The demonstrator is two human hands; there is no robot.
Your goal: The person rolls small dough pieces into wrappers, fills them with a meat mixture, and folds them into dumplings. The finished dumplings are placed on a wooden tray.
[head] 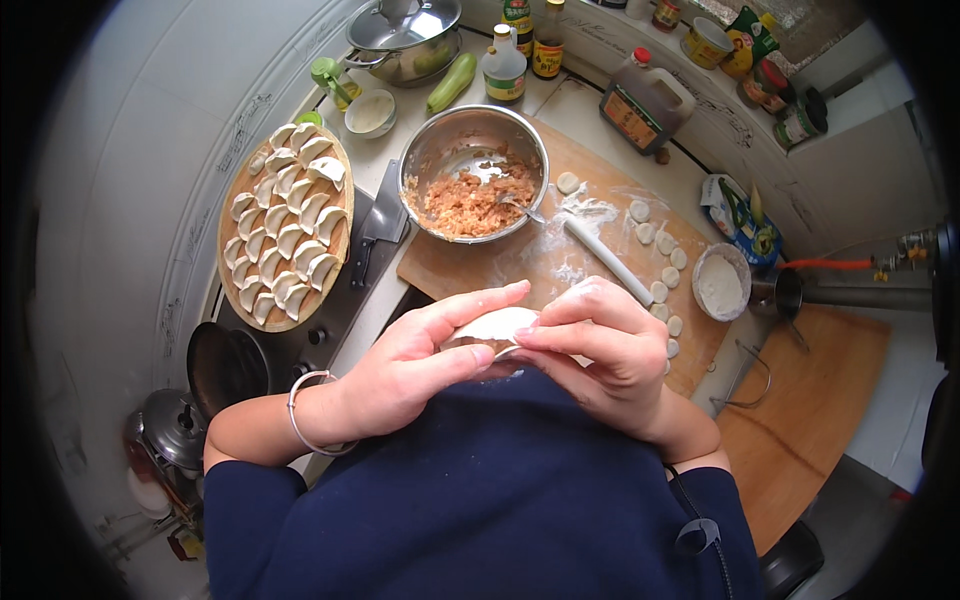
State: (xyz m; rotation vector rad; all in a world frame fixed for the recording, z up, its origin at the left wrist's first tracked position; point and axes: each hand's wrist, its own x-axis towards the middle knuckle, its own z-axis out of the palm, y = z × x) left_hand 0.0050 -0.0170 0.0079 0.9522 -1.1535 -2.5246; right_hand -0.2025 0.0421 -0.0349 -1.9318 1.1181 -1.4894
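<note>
My left hand cradles a dumpling wrapper folded over brown filling, close in front of my chest. With thumb and fingertips, my right hand pinches the wrapper's right end. Some filling shows along the near side, where the edges are apart. Beyond my hands, a steel bowl holds minced filling with a metal spoon in it. A white rolling pin lies on the floured wooden board. Small dough discs form a curved row to the pin's right.
Folded dumplings cover a round wooden tray at left, beside a cleaver. A flour bowl stands right of the board. Behind are a zucchini, a lidded pot, a white-capped jug and a large red-capped jug.
</note>
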